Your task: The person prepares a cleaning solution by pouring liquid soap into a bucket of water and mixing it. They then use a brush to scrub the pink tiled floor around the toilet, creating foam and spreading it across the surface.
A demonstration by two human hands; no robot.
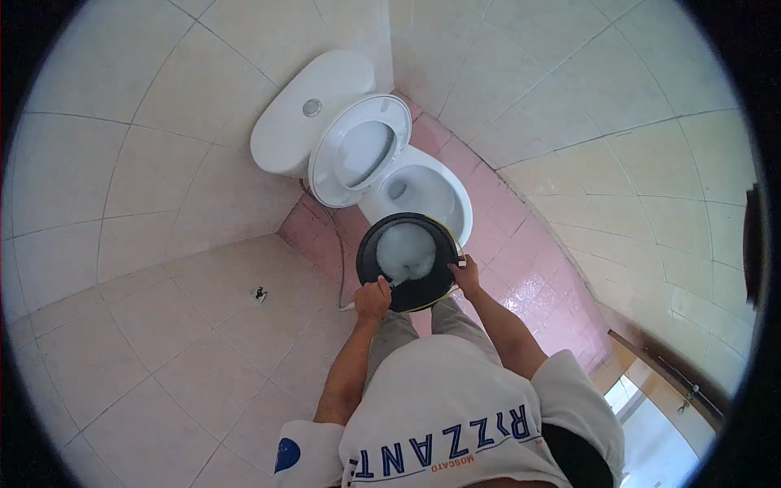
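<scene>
A black bucket (419, 294) with cloudy, whitish water (405, 252) in it is held in front of my body, just short of the toilet bowl (446, 185). My left hand (374, 299) is closed on the bucket's near left rim. On the right side, my right hand (466, 275) grips the rim by a thin yellow edge or handle. The bucket covers the near part of the white bowl. Behind the bowl, the toilet lid (323, 167) stands raised against the cistern (285, 122).
Cream tiled walls (561, 89) meet in the corner behind the toilet. A thin hose (339, 244) hangs left of the bucket, and a small metal fitting (259, 294) sits on the left wall. Pink floor tiles (529, 281) look wet at right. A doorway (651, 415) is at lower right.
</scene>
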